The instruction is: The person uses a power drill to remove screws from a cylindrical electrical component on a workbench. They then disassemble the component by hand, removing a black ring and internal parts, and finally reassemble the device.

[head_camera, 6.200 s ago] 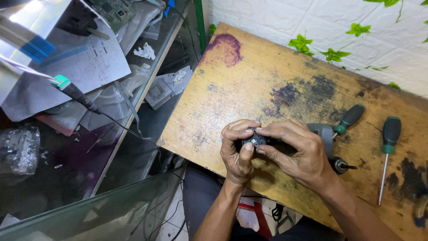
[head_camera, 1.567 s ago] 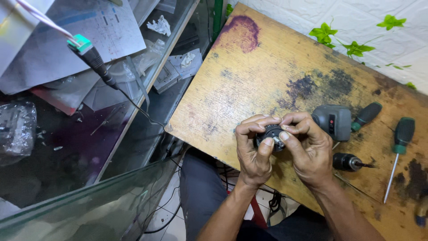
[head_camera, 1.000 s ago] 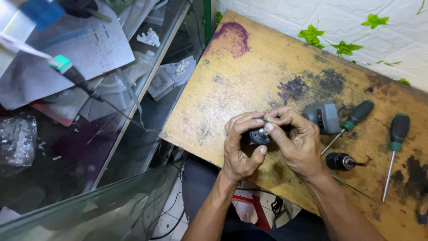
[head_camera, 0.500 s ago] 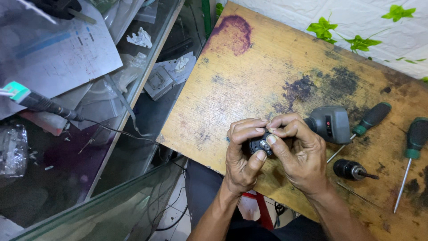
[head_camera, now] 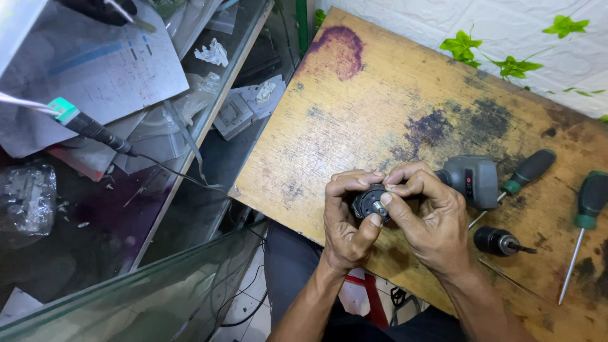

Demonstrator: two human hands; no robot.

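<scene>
Item in hand: a small round black part (head_camera: pixel 370 202) with a pale metal stub at its centre, held above the near edge of the wooden table (head_camera: pixel 354 120).

Your left hand (head_camera: pixel 347 218): fingers curled closed around the left side and back of the part, thumb pressed up against its lower face.

Your right hand (head_camera: pixel 430 215): fingers bent over the top of the part, thumb tip set on its face beside the metal stub; closed on it from the right. Both hands touch each other at the fingertips above the part.

Just behind your right hand: a grey power-tool body (head_camera: pixel 472 180), lying on the table, partly hidden by your knuckles.

Right of your right hand, near the wrist: a short black chuck-like piece (head_camera: pixel 497 240) with a metal tip pointing right.

Further right: a screwdriver (head_camera: pixel 525 174) with black and green handle, lying slantwise and touching the grey body's far side; a second, similar screwdriver (head_camera: pixel 586 221) well apart, its shaft pointing toward the near edge.

Table surface: worn, yellowed, with dark stains and one purple patch at the far corner.

Left of the table: a glass cabinet (head_camera: pixel 126 190) holding papers, clear bags and a black cable with a green connector (head_camera: pixel 66 113).
</scene>
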